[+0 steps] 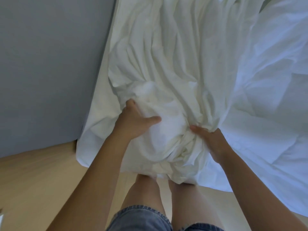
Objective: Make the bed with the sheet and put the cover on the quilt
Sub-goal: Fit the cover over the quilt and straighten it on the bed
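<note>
Bunched at the near corner of the bed (95,124), the soft, light cover (166,72) is clutched by the left hand (137,121) and right hand (210,140); hems or corners are judged the surest hold.

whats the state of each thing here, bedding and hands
cover: crumpled, bunched up at the near edge of the bed, gripped from both sides
quilt: puffy and rumpled, lying on the bed to the right of the cover
sheet: spread smooth over the mattress, draped over the near corner
left hand: grips the left side of the bunch
right hand: grips the right side, fingers dug into the folds
</note>
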Available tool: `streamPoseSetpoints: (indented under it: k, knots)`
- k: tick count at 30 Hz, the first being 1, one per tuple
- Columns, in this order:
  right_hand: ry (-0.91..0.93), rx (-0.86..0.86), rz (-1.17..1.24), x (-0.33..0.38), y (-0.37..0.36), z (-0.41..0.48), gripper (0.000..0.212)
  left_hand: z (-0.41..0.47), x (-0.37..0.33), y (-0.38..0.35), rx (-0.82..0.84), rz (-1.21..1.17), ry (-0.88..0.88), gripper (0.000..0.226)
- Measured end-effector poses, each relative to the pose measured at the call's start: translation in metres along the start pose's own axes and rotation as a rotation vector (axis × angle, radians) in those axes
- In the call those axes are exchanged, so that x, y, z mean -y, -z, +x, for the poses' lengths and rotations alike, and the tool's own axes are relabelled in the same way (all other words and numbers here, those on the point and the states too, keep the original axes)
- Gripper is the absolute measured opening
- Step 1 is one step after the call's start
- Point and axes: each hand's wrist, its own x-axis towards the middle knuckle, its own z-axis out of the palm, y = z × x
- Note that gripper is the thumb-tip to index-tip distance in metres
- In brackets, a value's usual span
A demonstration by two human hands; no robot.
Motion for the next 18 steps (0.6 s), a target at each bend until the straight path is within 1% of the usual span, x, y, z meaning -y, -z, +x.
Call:
streamPoseSetpoints:
  k: [2,4,5,7,8,10,11,12,14,15,16,18]
  knots:
    - [-0.015,0.074,0.017,0.003,0.006,0.000,0.092,0.009,-0.017,-0.011,0.098,0.024,-0.016,0.115]
    - [-0.021,0.157,0.061,0.007,0.013,0.001,0.092,0.017,-0.020,-0.028,0.117,0.026,-0.008,0.105]
    - [-0.022,0.178,0.097,0.012,0.016,0.001,0.095,0.018,-0.021,-0.035,0.094,-0.024,-0.012,0.093]
    - [-0.020,0.146,0.202,0.025,0.022,0.005,0.098,0.006,-0.022,-0.037,0.031,-0.128,-0.085,0.065]
    - [-0.011,0.122,0.266,0.031,0.026,0.007,0.091,-0.003,-0.021,-0.033,0.025,-0.145,-0.124,0.052]
    - [0.049,0.111,0.391,0.046,0.033,0.010,0.061,-0.022,-0.001,-0.022,0.047,-0.199,-0.157,0.038]
    - [0.075,0.124,0.415,0.055,0.031,0.009,0.052,-0.034,0.014,-0.014,0.063,-0.268,-0.120,0.036]
    - [0.076,0.145,0.404,0.062,0.026,0.009,0.049,-0.044,0.029,-0.009,0.063,-0.355,-0.060,0.034]
    - [-0.017,0.154,0.314,0.067,0.011,0.014,0.043,-0.050,0.052,-0.013,0.013,-0.414,0.065,0.032]
    - [-0.062,0.136,0.271,0.067,0.002,0.016,0.035,-0.047,0.057,-0.021,-0.019,-0.362,0.111,0.034]
    - [-0.095,0.107,0.254,0.067,-0.004,0.019,0.030,-0.044,0.056,-0.029,-0.047,-0.299,0.131,0.042]
    - [-0.129,0.064,0.278,0.072,-0.008,0.026,0.034,-0.035,0.037,-0.034,-0.092,-0.116,0.125,0.062]
